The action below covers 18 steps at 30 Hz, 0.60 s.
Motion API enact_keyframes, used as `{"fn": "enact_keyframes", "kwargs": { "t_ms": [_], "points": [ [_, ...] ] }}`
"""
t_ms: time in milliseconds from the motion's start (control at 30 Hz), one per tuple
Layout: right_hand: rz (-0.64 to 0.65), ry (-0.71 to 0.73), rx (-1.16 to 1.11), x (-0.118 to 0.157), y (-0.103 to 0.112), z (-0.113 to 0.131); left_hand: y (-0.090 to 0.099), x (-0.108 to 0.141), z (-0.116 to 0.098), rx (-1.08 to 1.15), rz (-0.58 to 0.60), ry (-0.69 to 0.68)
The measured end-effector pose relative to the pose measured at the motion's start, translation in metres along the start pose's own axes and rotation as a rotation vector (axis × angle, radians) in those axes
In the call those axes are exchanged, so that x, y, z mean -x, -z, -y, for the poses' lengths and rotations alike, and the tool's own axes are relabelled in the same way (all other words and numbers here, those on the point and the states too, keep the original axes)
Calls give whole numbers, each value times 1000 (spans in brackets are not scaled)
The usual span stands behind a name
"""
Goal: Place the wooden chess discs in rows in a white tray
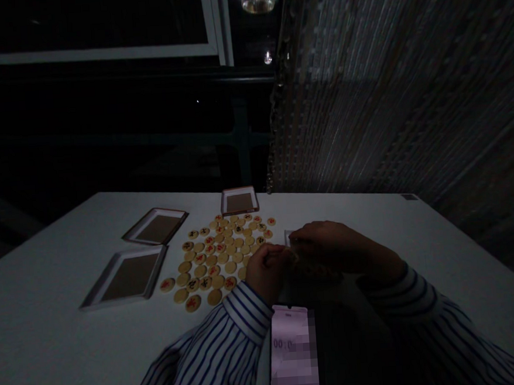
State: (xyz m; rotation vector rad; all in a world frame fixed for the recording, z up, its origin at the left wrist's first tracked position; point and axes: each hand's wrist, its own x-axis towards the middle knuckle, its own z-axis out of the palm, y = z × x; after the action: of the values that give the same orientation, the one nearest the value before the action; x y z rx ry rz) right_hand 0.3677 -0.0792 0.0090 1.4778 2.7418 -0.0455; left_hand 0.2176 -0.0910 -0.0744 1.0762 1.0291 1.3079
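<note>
At left, two shallow rectangular white-walled trays (133, 277) lie on the white table (41, 325). Round pale-yellow discs (222, 257) with red or black characters cover the centre; a similar third tray (239, 204) sits beyond. Left hand (268, 271): fingers curled beside the discs, contents indeterminable. Nearer: lit rectangular phone (291, 348). Right hand (333, 243): fingers bent over a shadowed pale-rimmed box (288, 235), grip indeterminable.

- We see a lit phone (289, 337) at the near side of the counter (47, 277).
- Behind the counter's right half, we see a strand curtain (364, 91).
- Above the counter's far left, a pale frame (163, 49).
</note>
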Motion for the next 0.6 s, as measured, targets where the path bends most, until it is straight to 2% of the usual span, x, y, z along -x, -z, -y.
{"fn": "enact_keyframes", "kwargs": {
  "t_ms": [233, 500, 600],
  "points": [
    [-20, 85, -64, -1, -6, 0, 1, 0, -2, -23, 35, 5],
    [-42, 156, -116, -3, -12, -1, 4, -2, 4, 86, -9, 114],
    [-55, 164, -122, -4, -15, -3, 4, -3, 5, 109, -25, 114]
  ]
}}
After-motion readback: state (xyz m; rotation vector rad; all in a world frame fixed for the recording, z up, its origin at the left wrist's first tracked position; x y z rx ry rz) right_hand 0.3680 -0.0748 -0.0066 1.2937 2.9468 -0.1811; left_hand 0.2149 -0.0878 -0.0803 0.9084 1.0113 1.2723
